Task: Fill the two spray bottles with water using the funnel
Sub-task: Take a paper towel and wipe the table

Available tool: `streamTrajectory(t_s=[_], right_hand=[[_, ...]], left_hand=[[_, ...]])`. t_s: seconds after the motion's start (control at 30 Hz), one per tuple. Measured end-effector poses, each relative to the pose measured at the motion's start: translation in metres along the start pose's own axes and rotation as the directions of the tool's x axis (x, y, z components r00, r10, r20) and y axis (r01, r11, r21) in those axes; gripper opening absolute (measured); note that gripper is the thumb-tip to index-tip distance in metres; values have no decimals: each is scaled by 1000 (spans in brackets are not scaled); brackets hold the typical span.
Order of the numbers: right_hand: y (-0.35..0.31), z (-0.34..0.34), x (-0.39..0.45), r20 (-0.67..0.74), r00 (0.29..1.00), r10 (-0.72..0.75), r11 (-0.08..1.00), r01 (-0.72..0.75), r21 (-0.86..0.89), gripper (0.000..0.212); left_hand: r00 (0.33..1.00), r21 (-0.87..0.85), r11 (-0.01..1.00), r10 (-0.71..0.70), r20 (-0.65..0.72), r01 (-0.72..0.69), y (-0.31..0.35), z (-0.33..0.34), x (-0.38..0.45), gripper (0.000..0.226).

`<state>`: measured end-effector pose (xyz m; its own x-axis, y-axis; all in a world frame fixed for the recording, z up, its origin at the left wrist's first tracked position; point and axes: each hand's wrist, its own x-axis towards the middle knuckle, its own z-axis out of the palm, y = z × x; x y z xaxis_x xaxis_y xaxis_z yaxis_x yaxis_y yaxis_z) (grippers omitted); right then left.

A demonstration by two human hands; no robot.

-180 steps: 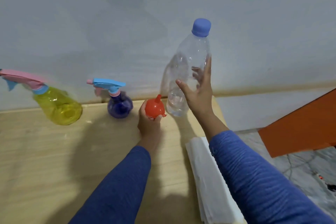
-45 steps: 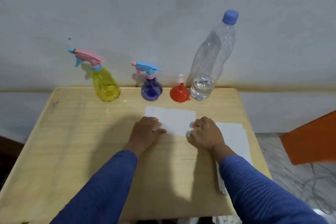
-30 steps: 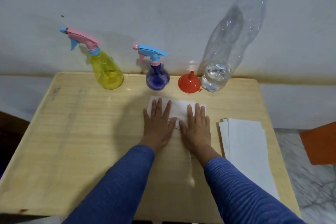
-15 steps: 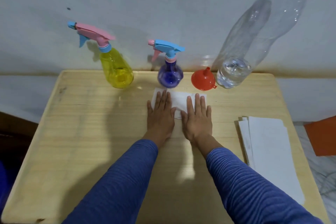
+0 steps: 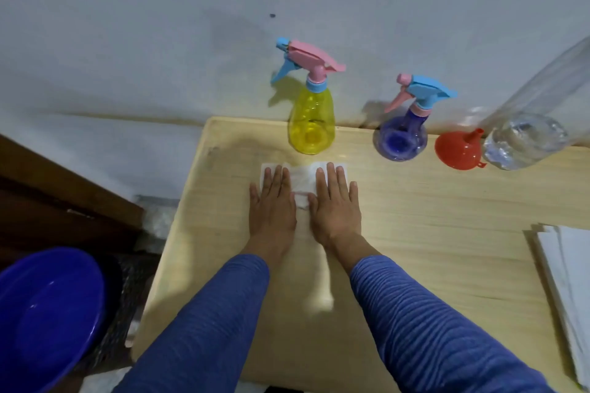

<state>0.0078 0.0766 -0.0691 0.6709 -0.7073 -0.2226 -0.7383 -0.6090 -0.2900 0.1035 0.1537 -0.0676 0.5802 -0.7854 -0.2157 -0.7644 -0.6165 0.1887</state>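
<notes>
— Along the back edge of the table (image 5: 431, 217), against the wall (image 5: 159, 25), what stands there?

— From my side: the yellow spray bottle (image 5: 311, 124) with a pink head, then the purple spray bottle (image 5: 400, 139) with a blue head, both upright and capped by their sprayers. Just right of the purple one sits the red funnel (image 5: 456, 150), mouth down and spout up, nearly touching the clear water bottle (image 5: 526, 137).

— Anything in them?

— The clear bottle has a little water pooled at its base; its top runs out of view. I cannot tell whether either spray bottle has water in it. No label or writing shows on any of them.

— And your hands?

— Both lie flat, fingers spread, holding nothing. My left hand (image 5: 273, 204) and right hand (image 5: 335, 204) press side by side on a white paper towel (image 5: 301, 177) spread just in front of the yellow bottle.

— Room to move?

— Bare wood stretches to the right of my hands as far as a stack of white paper (image 5: 568, 274) at the table's right edge. The left edge is near my left hand; past it, lower down, sits a blue basin (image 5: 44, 313). Its inside looks dark; I cannot tell if it holds anything.
</notes>
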Motion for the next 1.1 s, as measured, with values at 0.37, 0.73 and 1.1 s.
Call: streamTrajectory(t_s=[0.37,0.73,1.1], right_hand=[[-89,31,-15,41,993,-107,994,107,10,56],[-78,34,-56,53,994,-97,995,98,-24,53],[57,-1,-95,26,996,88,994,-86,-74,54]], left_hand=[[993,-15,993,-120,-21,120,-92,-7,-35,53],[995,-39,995,-94,24,95,-86,-2,-64,53],[990,-33,991,132,46,-131,58,30,-73,54]])
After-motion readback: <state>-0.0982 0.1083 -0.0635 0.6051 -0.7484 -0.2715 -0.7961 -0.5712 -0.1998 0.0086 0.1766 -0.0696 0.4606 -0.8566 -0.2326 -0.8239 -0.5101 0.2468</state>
